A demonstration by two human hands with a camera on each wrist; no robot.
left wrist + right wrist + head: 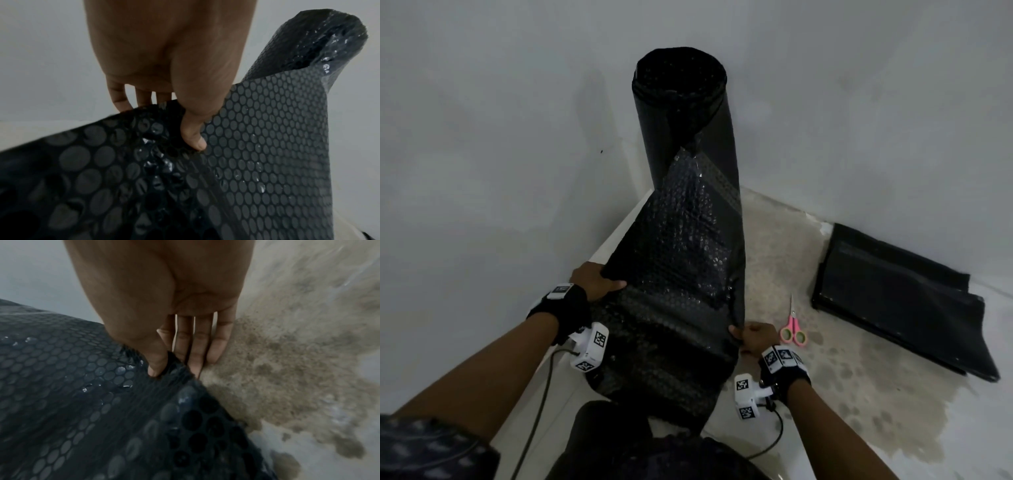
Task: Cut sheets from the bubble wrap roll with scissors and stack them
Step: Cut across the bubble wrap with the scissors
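Bubble wrap roll [681, 113] stands upright in the floor corner, loose sheet [674, 274] drawn toward the person. Stack [900, 301] lies well to the right; pink scissors [793, 327] just beside the right hand. Best to keep the sheet taut and level before reaching for scissors. Left hand [594, 279] pinches the left edge — thumb on top. Right hand [751, 337] pinches the right edge, thumb against fingers.

The head view looks steeply down at the bubble wrap roll [685, 113] from above; both wrist views sit close behind the fingers [121, 99], sharing its unrolled sheet [61, 369].
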